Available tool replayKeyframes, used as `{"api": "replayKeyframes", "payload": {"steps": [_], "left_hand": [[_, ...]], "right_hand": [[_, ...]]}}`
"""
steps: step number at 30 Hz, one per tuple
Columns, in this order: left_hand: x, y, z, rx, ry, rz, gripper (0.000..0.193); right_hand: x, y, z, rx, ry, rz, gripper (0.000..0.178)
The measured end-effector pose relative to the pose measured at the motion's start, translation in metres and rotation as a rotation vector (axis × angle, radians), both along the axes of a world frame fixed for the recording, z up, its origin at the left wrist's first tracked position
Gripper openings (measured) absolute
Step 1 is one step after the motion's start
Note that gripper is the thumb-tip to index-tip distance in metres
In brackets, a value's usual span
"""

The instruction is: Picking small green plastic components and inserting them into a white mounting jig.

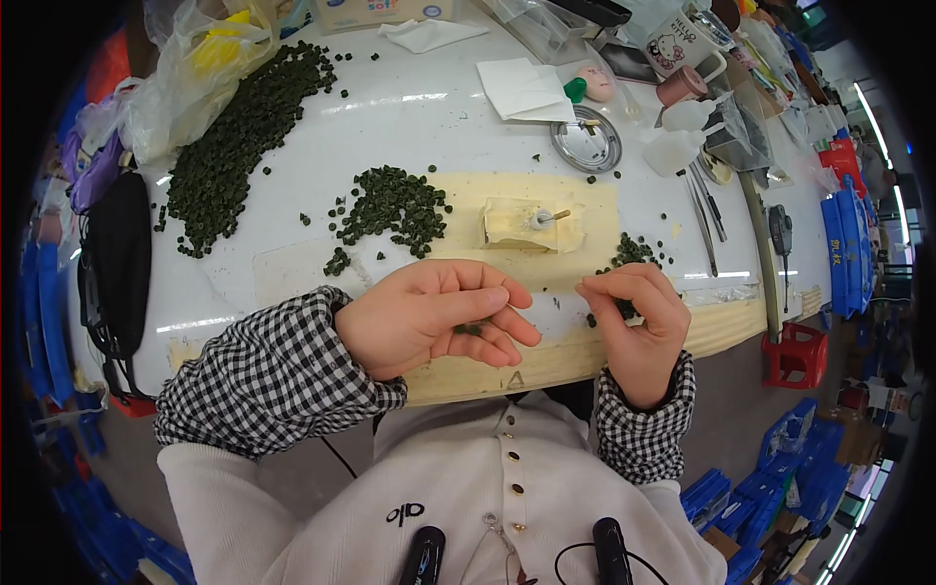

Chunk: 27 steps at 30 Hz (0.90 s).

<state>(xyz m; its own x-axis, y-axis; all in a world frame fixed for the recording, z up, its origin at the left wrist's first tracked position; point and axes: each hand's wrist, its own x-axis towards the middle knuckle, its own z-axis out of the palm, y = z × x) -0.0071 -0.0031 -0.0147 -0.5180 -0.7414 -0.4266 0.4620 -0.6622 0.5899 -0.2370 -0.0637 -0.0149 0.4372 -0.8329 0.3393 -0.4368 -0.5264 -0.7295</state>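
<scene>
My left hand point(414, 314) hovers over the near table edge, palm turned inward. Its curled fingers cradle a few small dark green pieces point(470, 330), and the thumb rests toward the index finger. To its right, my right hand point(645, 317) pinches thumb against forefinger; whatever is between the tips is too small to make out. Beyond the hands, a block wrapped in pale yellow tape point(507, 230) holds a grey knob point(542, 218) with a thin wooden stick. A small pile of green pieces point(395, 207) lies left of the block, and a smaller cluster point(636, 251) lies behind my right hand.
A large heap of green pieces point(239, 146) spreads at the far left beside a clear plastic bag point(185, 102). A round metal dish point(586, 146), folded white tissue point(522, 90), squeeze bottles point(673, 151), tweezers point(702, 222) and a mug point(680, 49) stand or lie at right.
</scene>
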Motion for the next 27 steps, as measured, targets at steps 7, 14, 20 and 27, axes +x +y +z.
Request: {"api": "replayKeyframes", "payload": {"steps": [7, 14, 20, 27], "left_hand": [[-0.001, 0.001, -0.002, -0.096, -0.043, 0.026, 0.027], [-0.002, 0.001, 0.002, -0.109, -0.043, 0.055, 0.026], [0.002, 0.004, -0.009, -0.137, -0.059, 0.098, 0.024], [0.0, 0.002, -0.004, -0.153, 0.001, 0.158, 0.022]], "right_hand": [[0.003, 0.003, -0.001, 0.553, -0.369, 0.103, 0.015], [0.006, 0.004, 0.0, 0.832, -0.545, 0.168, 0.014], [0.009, 0.008, -0.002, 0.856, -0.591, 0.22, 0.011], [0.02, 0.012, -0.002, 0.619, -0.501, 0.251, 0.014]]}}
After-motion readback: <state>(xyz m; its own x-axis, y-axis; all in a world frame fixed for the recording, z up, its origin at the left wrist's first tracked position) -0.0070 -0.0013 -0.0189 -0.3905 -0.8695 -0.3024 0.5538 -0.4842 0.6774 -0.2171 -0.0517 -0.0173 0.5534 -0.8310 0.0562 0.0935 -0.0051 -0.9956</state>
